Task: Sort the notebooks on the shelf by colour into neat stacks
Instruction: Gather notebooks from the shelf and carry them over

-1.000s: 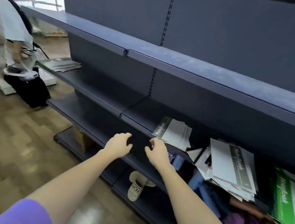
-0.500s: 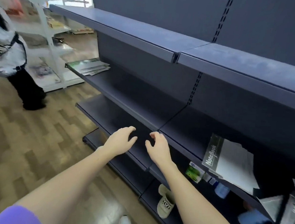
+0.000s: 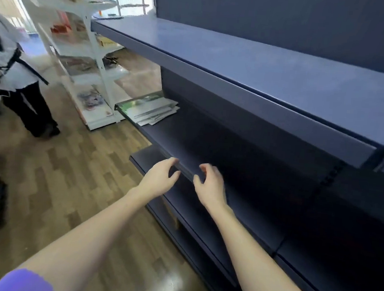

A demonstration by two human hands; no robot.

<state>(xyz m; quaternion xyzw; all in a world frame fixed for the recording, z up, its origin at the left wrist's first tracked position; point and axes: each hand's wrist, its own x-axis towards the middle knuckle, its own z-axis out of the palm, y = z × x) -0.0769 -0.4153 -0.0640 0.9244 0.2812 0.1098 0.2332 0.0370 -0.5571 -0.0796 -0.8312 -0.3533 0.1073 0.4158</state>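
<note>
Reaching with our left hand [image 3: 160, 176] and right hand [image 3: 209, 184] both loose and holding nothing, we judge the notebooks [image 3: 149, 111] at the shelf's [image 3: 209, 146] far left end thin, light, floppy, slippery-covered, best gripped by the spine edges.

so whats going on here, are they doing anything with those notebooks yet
Not yet. The person's left hand and right hand hover empty, fingers loosely curled, by the front edge of the dark middle shelf. A loose pile of notebooks, green cover on top, lies at that shelf's far left end, untouched. Another person stands in the aisle.
</note>
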